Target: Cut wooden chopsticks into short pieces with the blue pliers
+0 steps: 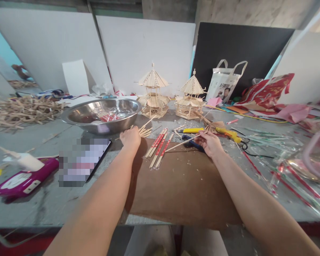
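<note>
My left hand (pixel 130 138) is closed at the edge of a small pile of bare wooden chopsticks (pixel 145 132). Ends of chopsticks show on both sides of its fingers, which are partly hidden. My right hand (pixel 210 144) pinches one end of a single thin chopstick (pixel 180 143), which slants down to the left over a brown board (pixel 181 185). Between the hands lie several chopsticks with red-printed wrapping (pixel 158 145). Dark blue-handled pliers or scissors (pixel 192 143) lie partly behind my right hand, near a yellow cutter knife (pixel 190 130).
Two stick-built pagoda models (pixel 154 101) stand at the back. A steel basin (pixel 101 113) holds wrapped things. Left are a phone (pixel 82 161) and a purple power strip (pixel 26 179). A yellow glue gun (pixel 229 135) and plastic wrappers (pixel 296 185) lie right.
</note>
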`<control>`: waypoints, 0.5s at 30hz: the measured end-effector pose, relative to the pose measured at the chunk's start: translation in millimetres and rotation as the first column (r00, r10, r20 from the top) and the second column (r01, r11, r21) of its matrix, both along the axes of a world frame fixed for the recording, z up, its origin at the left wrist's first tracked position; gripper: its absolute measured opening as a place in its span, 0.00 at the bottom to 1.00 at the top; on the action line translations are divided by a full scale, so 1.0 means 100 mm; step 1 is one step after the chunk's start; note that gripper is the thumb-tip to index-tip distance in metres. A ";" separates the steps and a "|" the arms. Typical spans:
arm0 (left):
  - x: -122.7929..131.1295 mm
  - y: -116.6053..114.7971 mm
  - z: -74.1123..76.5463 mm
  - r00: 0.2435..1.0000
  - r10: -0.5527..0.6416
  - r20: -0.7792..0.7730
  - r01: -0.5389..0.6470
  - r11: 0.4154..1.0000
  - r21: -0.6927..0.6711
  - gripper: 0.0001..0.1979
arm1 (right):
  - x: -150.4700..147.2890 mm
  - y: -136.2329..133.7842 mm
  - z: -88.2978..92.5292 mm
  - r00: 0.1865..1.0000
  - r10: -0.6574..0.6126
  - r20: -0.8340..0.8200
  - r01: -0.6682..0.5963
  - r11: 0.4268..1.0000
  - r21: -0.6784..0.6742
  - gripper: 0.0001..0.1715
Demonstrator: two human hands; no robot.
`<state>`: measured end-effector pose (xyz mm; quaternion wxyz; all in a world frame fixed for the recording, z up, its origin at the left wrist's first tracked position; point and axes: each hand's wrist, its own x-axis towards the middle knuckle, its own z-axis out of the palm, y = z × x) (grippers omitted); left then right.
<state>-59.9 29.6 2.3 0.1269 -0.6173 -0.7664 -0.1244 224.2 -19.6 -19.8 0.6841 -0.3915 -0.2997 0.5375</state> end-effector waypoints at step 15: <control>0.23 -0.08 0.05 0.882 -0.347 0.320 0.242 0.914 0.327 0.09 | 0.21 0.11 0.00 0.903 -0.402 -0.148 0.388 0.914 -0.116 0.11</control>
